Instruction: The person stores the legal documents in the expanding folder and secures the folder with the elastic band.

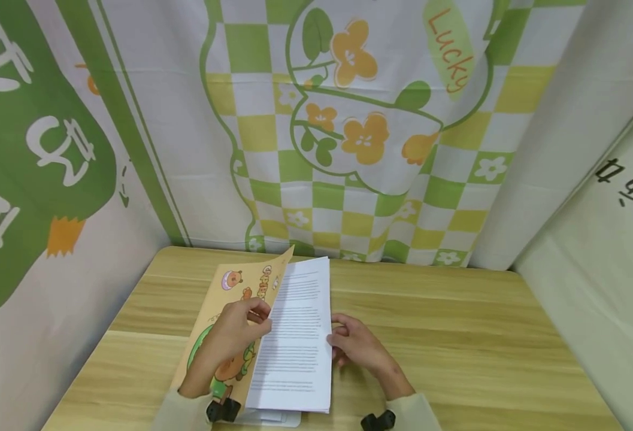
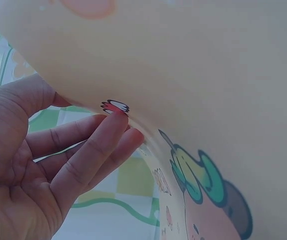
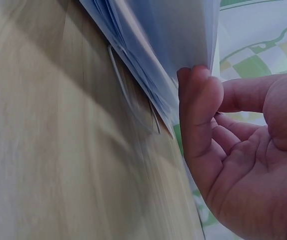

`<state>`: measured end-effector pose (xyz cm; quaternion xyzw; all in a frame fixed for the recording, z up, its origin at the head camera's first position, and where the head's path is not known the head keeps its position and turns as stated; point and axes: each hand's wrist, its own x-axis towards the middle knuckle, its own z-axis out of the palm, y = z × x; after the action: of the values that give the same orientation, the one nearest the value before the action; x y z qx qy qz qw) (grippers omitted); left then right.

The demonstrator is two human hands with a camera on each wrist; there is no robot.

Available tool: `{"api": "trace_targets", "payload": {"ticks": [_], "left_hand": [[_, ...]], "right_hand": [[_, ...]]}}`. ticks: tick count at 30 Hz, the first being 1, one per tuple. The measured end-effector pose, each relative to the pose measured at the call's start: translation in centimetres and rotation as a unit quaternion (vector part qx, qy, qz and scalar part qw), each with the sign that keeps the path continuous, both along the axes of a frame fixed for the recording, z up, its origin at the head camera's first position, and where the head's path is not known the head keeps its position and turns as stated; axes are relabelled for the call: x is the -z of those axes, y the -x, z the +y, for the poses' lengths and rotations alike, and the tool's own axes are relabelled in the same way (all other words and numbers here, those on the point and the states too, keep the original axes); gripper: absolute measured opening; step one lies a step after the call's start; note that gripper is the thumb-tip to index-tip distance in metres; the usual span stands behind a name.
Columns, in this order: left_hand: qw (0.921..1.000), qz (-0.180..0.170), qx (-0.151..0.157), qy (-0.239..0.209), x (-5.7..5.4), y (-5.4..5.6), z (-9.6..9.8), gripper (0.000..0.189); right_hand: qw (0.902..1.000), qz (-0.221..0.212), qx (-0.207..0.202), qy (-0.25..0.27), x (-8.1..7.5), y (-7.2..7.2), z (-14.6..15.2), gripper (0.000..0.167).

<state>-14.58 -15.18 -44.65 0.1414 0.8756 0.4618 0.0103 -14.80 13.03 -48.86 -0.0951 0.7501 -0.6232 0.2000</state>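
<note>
A tan folder or booklet cover (image 1: 251, 272) with cartoon animals stands partly lifted along its right edge. My left hand (image 1: 235, 329) pinches that edge between thumb and fingers; close up in the left wrist view, the cover (image 2: 208, 90) curves past the fingertips. Beside it lies a stack of white printed sheets (image 1: 294, 341), its left side running under the cover. At the stack's right edge, my right hand (image 1: 356, 341) pinches the paper with thumb and finger. In the right wrist view, the sheets (image 3: 178, 35) rise above the tabletop, with several layers fanned beneath.
A pale, rounded-cornered sheet (image 1: 281, 417) pokes out under the stack's near end. All this is on a wood-grain table (image 1: 445, 341). Printed curtains (image 1: 316, 203) hang along its back edge, with a green-and-white cloth (image 1: 127, 197) on the left.
</note>
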Motion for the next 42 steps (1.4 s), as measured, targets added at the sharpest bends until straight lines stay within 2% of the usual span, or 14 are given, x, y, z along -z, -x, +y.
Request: {"api": "trace_targets", "payload": {"ticks": [10, 23, 42], "left_hand": [[1.0, 0.0, -0.005, 0.002, -0.1, -0.1, 0.2, 0.008], [1.0, 0.005, -0.005, 0.004, 0.0, -0.1, 0.2, 0.007], [0.9999, 0.007, 0.0, 0.009, 0.2, 0.0, 0.4, 0.009]], "right_hand": [[0.9998, 0.009, -0.015, 0.013, 0.3, 0.2, -1.3, 0.041], [0.999, 0.032, -0.028, -0.012, 0.4, 0.3, -2.8, 0.037], [0.9996, -0.003, -0.03, -0.004, 1.2, 1.2, -4.4, 0.039]]}}
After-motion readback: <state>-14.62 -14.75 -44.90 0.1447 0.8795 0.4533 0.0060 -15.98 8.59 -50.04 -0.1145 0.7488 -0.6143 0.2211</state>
